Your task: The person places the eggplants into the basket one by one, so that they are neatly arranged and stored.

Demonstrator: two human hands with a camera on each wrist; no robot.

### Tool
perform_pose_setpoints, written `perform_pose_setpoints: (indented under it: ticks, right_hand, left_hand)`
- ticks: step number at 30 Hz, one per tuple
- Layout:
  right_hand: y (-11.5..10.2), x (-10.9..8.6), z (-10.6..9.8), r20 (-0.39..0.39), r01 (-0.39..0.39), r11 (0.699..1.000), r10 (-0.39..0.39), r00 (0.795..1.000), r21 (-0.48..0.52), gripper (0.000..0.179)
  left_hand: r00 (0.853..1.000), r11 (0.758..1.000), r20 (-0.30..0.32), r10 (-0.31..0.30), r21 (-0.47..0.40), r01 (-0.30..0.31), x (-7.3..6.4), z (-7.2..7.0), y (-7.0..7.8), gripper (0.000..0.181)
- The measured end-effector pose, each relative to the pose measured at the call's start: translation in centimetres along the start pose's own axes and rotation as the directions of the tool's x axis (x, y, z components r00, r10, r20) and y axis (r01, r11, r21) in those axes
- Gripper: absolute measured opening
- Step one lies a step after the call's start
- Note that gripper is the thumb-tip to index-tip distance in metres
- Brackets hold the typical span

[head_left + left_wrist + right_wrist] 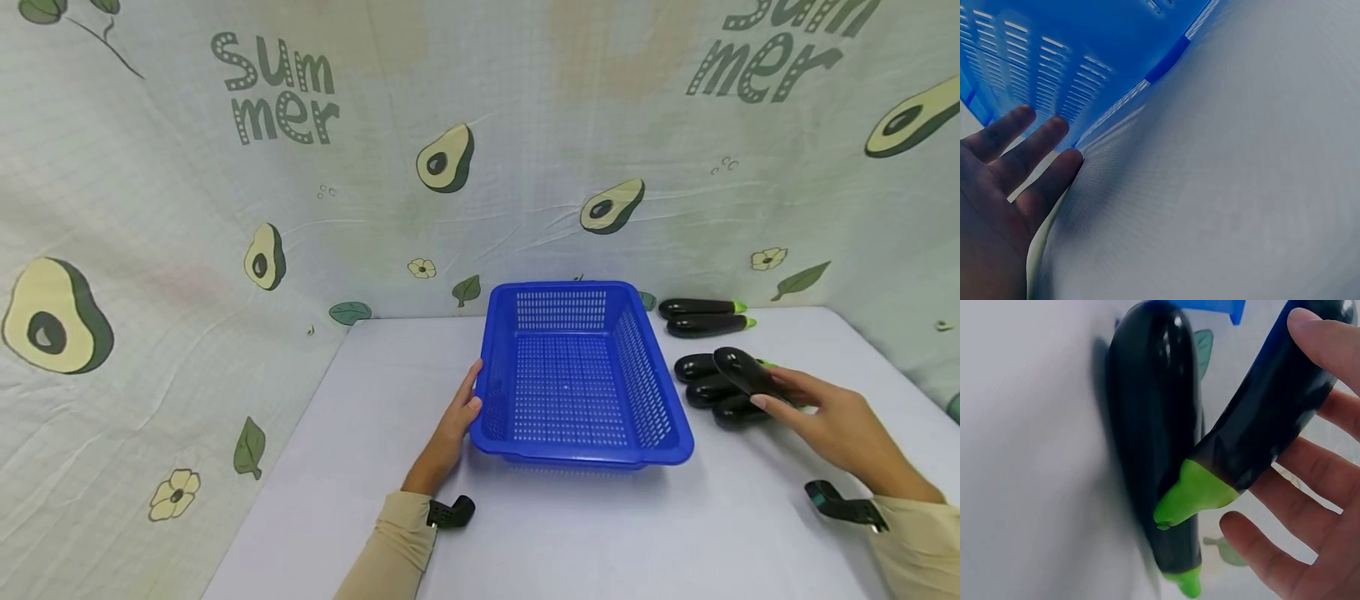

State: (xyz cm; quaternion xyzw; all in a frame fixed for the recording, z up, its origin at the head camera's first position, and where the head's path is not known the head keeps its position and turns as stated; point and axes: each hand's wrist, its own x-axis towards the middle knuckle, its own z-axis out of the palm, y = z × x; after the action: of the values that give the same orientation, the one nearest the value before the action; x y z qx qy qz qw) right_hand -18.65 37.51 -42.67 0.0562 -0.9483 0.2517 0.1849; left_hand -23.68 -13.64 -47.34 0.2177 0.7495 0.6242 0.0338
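A blue plastic basket (566,392) with slotted walls stands on the white table, and nothing lies in it. My left hand (450,425) touches the basket's left side. In the left wrist view, its fingers (1029,147) lie fairly straight against the outer wall. To the right of the basket, my right hand (832,417) holds a dark, glossy eggplant (742,371) between thumb and fingers. In the right wrist view, the held eggplant's green stem end (1197,494) points down-left, in front of another eggplant (1154,425). Three eggplants (708,392) lie beneath the held one.
Two more eggplants (701,326) lie side by side at the back right of the white table (405,375). A cloth (525,233) printed with avocados and leaves hangs behind the table and along its sides. Dark devices are strapped to both wrists.
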Motion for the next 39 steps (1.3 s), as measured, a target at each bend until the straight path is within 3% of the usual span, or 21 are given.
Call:
perform_pose_setpoints:
  ticks: [15, 22, 32, 39]
  right_hand:
    - [-3.9, 2.9, -0.1, 0.116, -0.113, 0.984, 0.098, 0.988, 0.134, 0.069]
    - [-5.7, 4.6, 0.1, 0.143, -0.069, 0.983, 0.044, 0.989, 0.173, 0.069]
    - [-8.3, 7.1, 0.4, 0.143, 0.014, 0.981, -0.043, 0.989, 0.195, 0.062]
    - [-9.6, 9.0, 0.6, 0.176, 0.003, 0.973, -0.044, 0.983, 0.229, 0.064]
  left_hand:
    - [1.000, 1.000, -0.002, -0.007, -0.015, 0.007, -0.1, 0.1, 0.2, 0.060]
    - [1.000, 1.000, -0.001, -0.006, -0.023, 0.006, 0.0, 0.2, 0.1, 0.061]
    - [1.000, 0.994, -0.007, 0.026, -0.107, -0.026, -0.2, 0.5, 0.6, 0.062]
    - [1.000, 0.993, -0.008, 0.030, -0.114, -0.031, -0.3, 0.8, 0.7, 0.062]
